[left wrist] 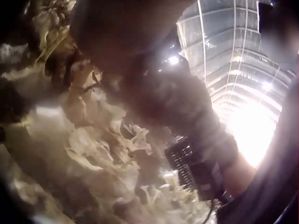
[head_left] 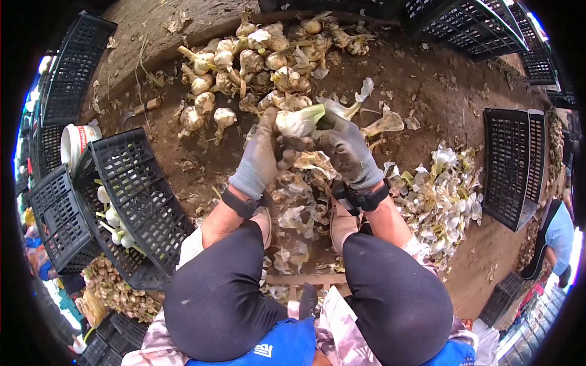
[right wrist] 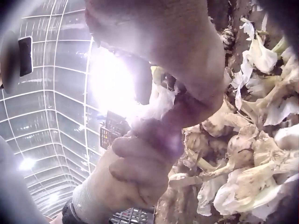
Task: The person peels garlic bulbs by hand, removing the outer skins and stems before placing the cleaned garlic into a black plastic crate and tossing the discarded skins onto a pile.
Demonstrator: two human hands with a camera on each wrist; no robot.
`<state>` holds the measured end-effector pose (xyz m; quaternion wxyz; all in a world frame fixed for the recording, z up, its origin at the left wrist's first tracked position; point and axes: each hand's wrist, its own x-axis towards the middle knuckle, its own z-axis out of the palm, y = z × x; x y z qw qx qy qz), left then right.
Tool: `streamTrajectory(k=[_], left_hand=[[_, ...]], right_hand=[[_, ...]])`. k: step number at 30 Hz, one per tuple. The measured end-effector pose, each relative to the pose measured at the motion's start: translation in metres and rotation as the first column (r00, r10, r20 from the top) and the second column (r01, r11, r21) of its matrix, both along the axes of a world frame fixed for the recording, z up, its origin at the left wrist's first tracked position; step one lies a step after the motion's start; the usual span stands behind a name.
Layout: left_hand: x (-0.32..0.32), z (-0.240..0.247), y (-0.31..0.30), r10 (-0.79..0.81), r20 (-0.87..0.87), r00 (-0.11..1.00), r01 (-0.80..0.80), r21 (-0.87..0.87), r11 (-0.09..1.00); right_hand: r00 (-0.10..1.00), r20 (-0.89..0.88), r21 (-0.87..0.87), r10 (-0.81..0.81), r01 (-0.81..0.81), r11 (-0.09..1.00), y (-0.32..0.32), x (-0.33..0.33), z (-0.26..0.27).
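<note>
Knees (head_left: 207,287), black-clad; left grip (head_left: 262,146) and right grip (head_left: 349,149), gloved, both pinching one bulb (head_left: 296,124); garlic heap (head_left: 251,61) beyond.

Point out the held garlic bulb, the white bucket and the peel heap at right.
Garlic bulb (head_left: 296,124): head view, on its pale body.
White bucket (head_left: 71,147): head view, on its outer wall.
Peel heap (head_left: 441,204): head view, near its middle.
</note>
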<state>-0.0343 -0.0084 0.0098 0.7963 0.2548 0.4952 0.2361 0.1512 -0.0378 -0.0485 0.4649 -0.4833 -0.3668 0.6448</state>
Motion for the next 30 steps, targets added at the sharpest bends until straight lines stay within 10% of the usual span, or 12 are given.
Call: streamTrajectory(k=[3, 6, 9, 12, 14, 16, 23, 25, 26, 28, 30], left_hand=[[-0.001, -0.007, 0.001, 0.16, 0.164, 0.973, -0.112, -0.27, 0.956], [0.003, -0.014, -0.004, 0.077, 0.084, 0.993, -0.07, -0.088, 0.994], [0.007, 0.004, -0.001, -0.034, -0.07, 0.997, 0.065, 0.511, 0.857], [0.008, 0.003, 0.0, -0.03, -0.043, 0.999, 0.042, 0.308, 0.951], [0.001, -0.01, -0.001, -0.086, -0.211, 0.974, 0.196, 0.581, 0.79], [0.003, -0.009, -0.006, 0.079, 0.164, 0.983, -0.1, 0.121, 0.988], [0.008, -0.017, -0.007, 0.201, 0.062, 0.978, -0.211, 0.256, 0.944], [0.003, -0.017, -0.007, 0.209, 0.187, 0.96, -0.212, -0.006, 0.977], [0.003, -0.015, -0.007, 0.213, 0.186, 0.959, -0.215, -0.008, 0.977], [0.004, -0.008, -0.004, 0.093, 0.008, 0.996, -0.092, -0.021, 0.996], [0.004, -0.009, -0.001, 0.066, -0.006, 0.998, -0.066, 0.003, 0.998]], right_hand=[[0.996, 0.083, 0.005, -0.018, 0.018, 1.0, -0.002, -0.01, 0.041], [0.98, 0.197, -0.086, -0.024, 0.042, 0.995, 0.0, -0.005, 0.017], [0.993, 0.08, -0.183, -0.092, 0.106, 0.977, -0.001, -0.005, 0.013], [0.974, -0.164, -0.22, -0.155, 0.117, 0.968, -0.004, -0.009, 0.047], [0.918, -0.35, -0.248, -0.187, 0.101, 0.963, -0.006, -0.01, 0.056], [0.956, -0.239, -0.161, -0.171, 0.135, 0.978, -0.008, -0.009, 0.05], [0.957, -0.162, -0.088, -0.241, 0.229, 0.969, -0.006, -0.024, 0.031], [0.821, 0.525, 0.261, -0.225, 0.097, 0.961, -0.012, -0.029, 0.054], [0.821, 0.526, 0.258, -0.221, 0.094, 0.962, -0.012, -0.028, 0.059], [0.456, 0.889, 0.203, -0.04, -0.313, 0.928, -0.012, -0.024, 0.065], [0.4, 0.904, 0.303, -0.15, -0.352, 0.886, -0.006, -0.023, 0.045]])
